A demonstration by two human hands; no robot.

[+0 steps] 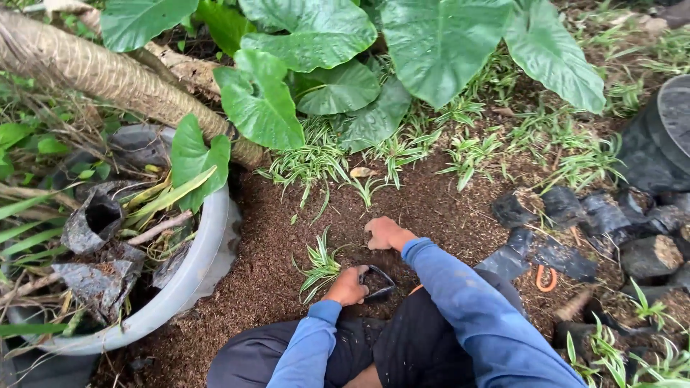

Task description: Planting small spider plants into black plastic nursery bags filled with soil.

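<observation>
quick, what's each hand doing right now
Left hand: closed on the rim of a small black nursery bag.
Right hand: curled shut, pressed on the brown soil, holding nothing visible.

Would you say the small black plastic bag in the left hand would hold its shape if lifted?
Probably not: the black bag looks thin and crumpled, so likely floppy. The left hand holds its rim open. With soil inside, it may sag.

I see brown soil; on it grass tufts, black bags, a white tub.
</observation>
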